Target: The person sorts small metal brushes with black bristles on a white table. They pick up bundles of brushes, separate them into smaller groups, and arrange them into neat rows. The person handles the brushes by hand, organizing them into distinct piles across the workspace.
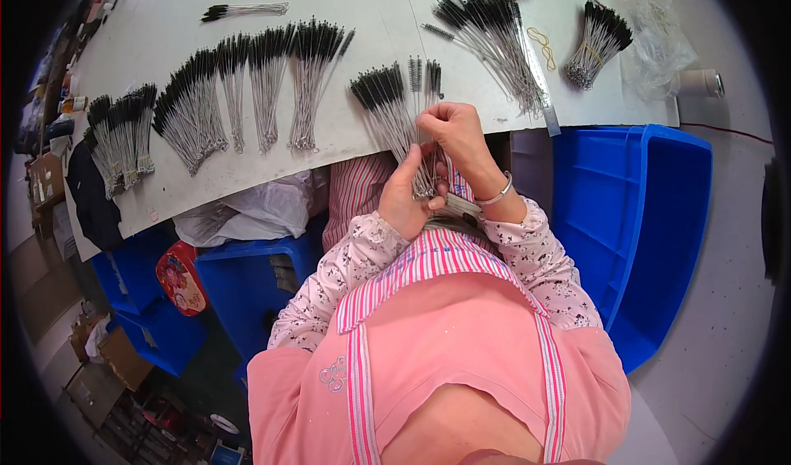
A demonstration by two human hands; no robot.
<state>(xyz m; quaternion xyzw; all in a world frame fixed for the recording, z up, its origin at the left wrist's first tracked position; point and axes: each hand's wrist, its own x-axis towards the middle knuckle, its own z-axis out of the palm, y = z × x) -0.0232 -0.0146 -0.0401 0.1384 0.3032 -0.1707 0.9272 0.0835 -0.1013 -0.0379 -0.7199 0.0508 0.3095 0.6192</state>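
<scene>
In front of my apron, at the table's edge, my left hand (403,196) is closed around the lower wire stems of a bundle of thin bottle brushes (381,90) with black bristles. Their looped ends come out below its fingers. My right hand (461,138), with a bracelet at the wrist, is beside the bundle, thumb and forefinger pinched at the stems of a few brushes (415,76) standing apart from the rest. Its fingers partly cover these stems, so exactly how many it grips is hidden.
More brush bundles (308,86) lie in a row at left on the white table (362,12). At right are a large pile (494,37), a metal ruler (535,74), yellow rubber bands (542,46) and a banded bundle (595,49). Blue bins (634,218) stand below.
</scene>
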